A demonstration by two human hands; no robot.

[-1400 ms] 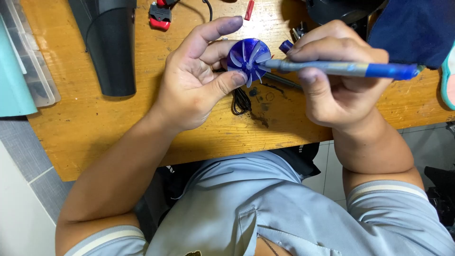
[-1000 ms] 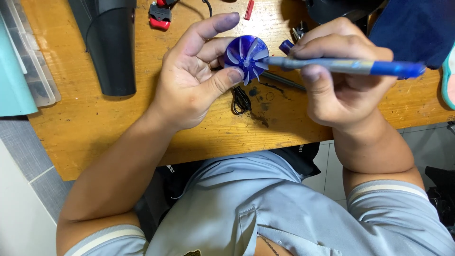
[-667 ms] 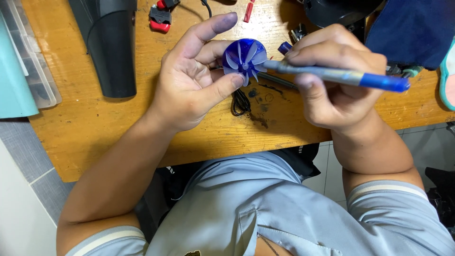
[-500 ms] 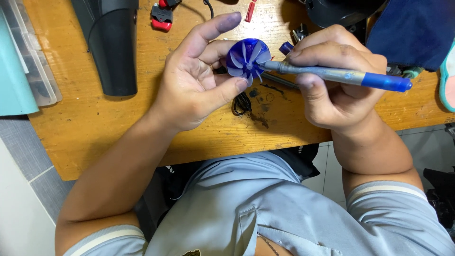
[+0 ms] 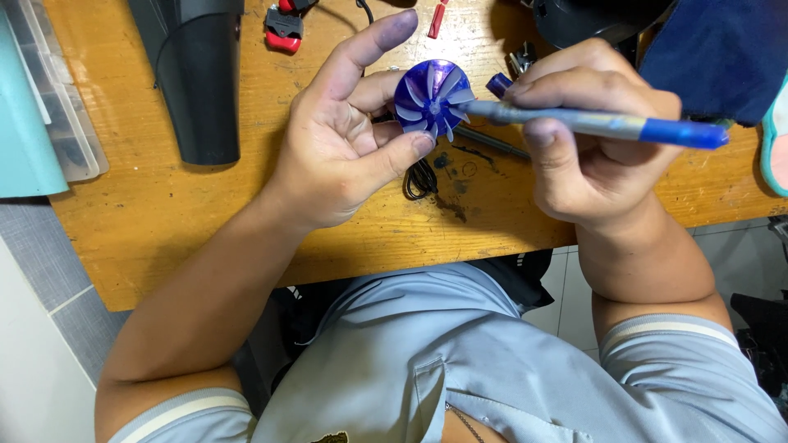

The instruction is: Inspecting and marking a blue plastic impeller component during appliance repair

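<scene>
My left hand [image 5: 345, 148] holds a small blue fan impeller [image 5: 430, 97] between thumb and fingers, above the wooden table [image 5: 205, 221]. Its blades face me and the index finger sticks up, stained with blue ink. My right hand [image 5: 591, 148] grips a blue marker pen [image 5: 607, 125] lying crosswise, its tip resting on the impeller's right side. The pen's blue cap [image 5: 498, 84] shows just above the tip, by the right fingers.
A black hair-dryer body [image 5: 197, 74] lies at the upper left, next to a clear plastic box [image 5: 57, 107]. A red-and-black clip [image 5: 283, 25] and a red piece [image 5: 436, 18] sit at the top. Dark blue cloth [image 5: 722, 49] covers the top right. A black wire [image 5: 420, 176] lies under the hands.
The impeller has been turned a little in my left hand while the pen tip stays on it; the pen's far end dipped slightly. Both hands stay in place.
</scene>
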